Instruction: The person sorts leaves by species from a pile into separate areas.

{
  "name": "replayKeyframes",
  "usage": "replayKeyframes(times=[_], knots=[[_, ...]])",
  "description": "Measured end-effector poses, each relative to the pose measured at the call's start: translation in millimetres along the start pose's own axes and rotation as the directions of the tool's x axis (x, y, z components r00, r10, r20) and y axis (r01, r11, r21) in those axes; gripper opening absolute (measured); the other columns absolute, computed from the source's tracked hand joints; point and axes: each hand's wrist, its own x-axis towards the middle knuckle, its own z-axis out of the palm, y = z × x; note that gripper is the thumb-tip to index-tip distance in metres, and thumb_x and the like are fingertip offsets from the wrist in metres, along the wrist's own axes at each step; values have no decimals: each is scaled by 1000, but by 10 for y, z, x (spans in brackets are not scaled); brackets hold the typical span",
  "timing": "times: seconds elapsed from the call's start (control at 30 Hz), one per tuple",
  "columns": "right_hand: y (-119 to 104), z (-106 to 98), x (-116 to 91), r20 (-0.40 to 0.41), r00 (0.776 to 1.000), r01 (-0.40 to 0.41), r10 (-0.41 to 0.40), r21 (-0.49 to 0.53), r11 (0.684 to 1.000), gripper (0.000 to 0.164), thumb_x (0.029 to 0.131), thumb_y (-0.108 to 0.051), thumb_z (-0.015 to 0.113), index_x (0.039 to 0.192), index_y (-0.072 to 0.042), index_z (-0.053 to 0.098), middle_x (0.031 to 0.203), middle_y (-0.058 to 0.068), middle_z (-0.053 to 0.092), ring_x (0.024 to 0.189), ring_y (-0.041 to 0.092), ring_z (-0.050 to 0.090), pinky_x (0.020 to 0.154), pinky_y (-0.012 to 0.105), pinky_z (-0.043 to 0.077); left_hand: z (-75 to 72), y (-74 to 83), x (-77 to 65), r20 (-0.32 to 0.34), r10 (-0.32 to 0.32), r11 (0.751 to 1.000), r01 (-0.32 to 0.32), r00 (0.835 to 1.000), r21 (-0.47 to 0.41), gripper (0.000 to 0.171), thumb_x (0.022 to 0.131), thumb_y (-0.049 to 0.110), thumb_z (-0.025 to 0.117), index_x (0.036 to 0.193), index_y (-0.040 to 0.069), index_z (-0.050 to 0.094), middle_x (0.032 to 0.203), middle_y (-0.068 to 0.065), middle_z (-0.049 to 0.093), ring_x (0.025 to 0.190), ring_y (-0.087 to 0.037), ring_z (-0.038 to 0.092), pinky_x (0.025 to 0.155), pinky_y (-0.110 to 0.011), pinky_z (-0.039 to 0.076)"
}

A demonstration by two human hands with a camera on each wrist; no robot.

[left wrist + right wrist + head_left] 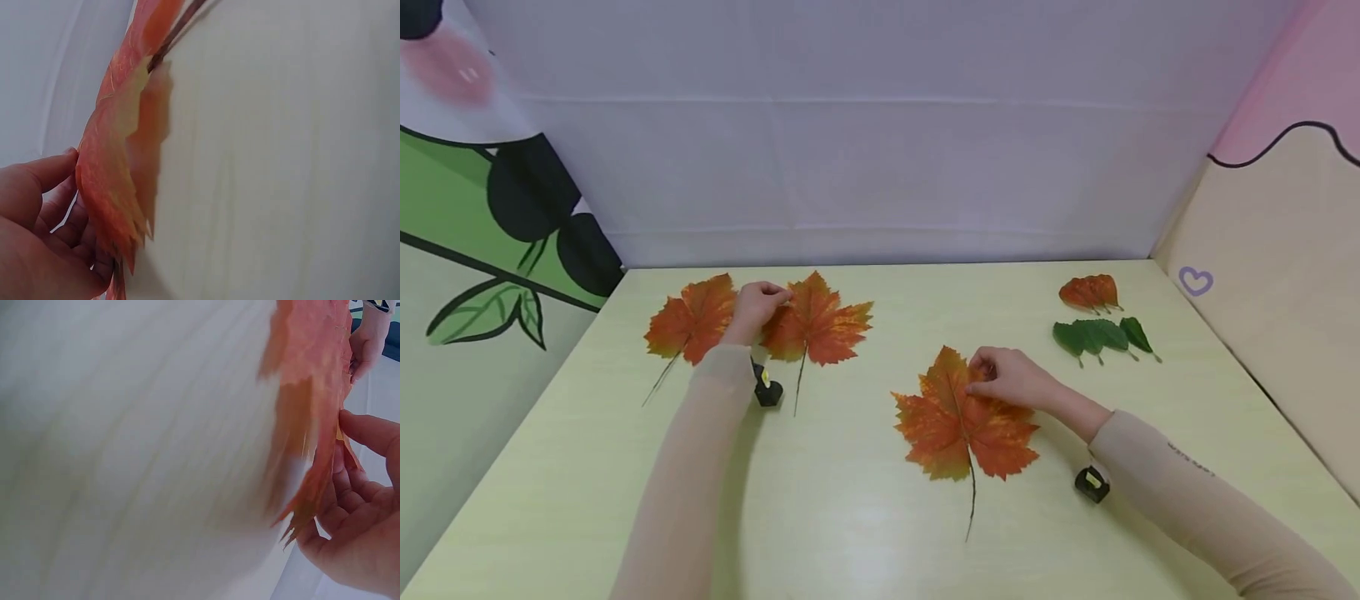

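My left hand (754,310) pinches the left edge of an orange-red maple leaf (817,321), the middle one at the back of the table. In the left wrist view the thumb and fingers close on that leaf (109,169), whose tip curls down. Nearer the front, my right hand (1011,379) pinches the upper right lobe of another maple leaf (958,417), its thin dark stem pointing toward me. The right wrist view shows this leaf (315,394) between thumb and fingers, its edge a little above the tabletop. A third maple leaf (688,321) lies left of my left hand, partly hidden by it.
At the back right, small orange-red leaves (1088,292) lie in an overlapping row. Several small green leaves (1101,335) form another row just in front. A pale cloth (880,183) hangs behind the table (850,517); printed panels stand at both sides.
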Motion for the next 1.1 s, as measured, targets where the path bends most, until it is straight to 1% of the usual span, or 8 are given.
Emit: replayKeyframes(times=[0.13,0.23,0.43,0.53,0.6,0.83,0.93,1.1], knots=[[-21,-28,25,-1,1000,-4,4,-10,1000,21,80,-21,69,94,-8,59,72,0,55,65,14,47,62,28,41,0,-9,-24,-4,-5,1000,5,1000,-2,33,92,24,54,114,0,57,112,-16,53,91,-26,49,85,-35,44],[-39,-46,39,-3,1000,2,-2,-13,1000,21,80,-20,69,93,-8,58,70,0,54,63,14,46,60,28,40,-1,-6,-38,-2,-8,1000,8,1000,12,33,91,24,55,113,-1,56,110,-16,53,90,-26,49,82,-34,44],[-114,-104,84,-22,999,45,-45,-22,999,20,79,-18,70,91,-8,58,68,1,52,61,14,45,57,28,39,-6,6,-67,-17,-1,999,2,1000,39,31,91,24,55,110,-1,57,108,-16,55,88,-25,50,79,-33,45],[-165,-140,126,-16,998,66,-66,-33,997,19,81,-18,69,92,-8,57,68,1,52,62,14,45,57,28,39,-4,14,-82,-21,0,998,1,1000,62,32,91,23,55,110,-2,58,108,-17,55,88,-25,51,78,-33,45],[-208,-171,163,-15,997,73,-74,-32,997,17,82,-18,68,91,-8,57,69,1,52,62,14,45,58,28,39,4,21,-85,-27,4,997,-2,1000,77,32,91,23,56,109,-2,58,107,-17,56,87,-25,51,78,-33,45],[-368,-290,320,-26,990,136,-138,-51,989,15,85,-19,65,92,-9,56,72,2,53,63,15,44,58,29,39,37,38,-65,-44,21,992,-16,999,129,29,91,24,56,105,0,61,103,-17,58,85,-26,51,75,-34,45],[-431,-338,380,-26,989,143,-145,-69,987,16,85,-19,64,94,-9,56,73,2,53,63,16,45,59,29,39,50,40,-55,-40,24,992,-19,999,124,28,91,24,55,104,0,60,102,-16,57,85,-26,51,75,-34,45],[-482,-391,513,-66,985,154,-159,-80,985,17,85,-21,65,91,-8,56,73,3,54,64,17,45,60,29,38,34,34,-91,-51,35,992,-29,998,122,28,91,23,55,105,-1,59,103,-17,56,85,-26,51,76,-35,46]])
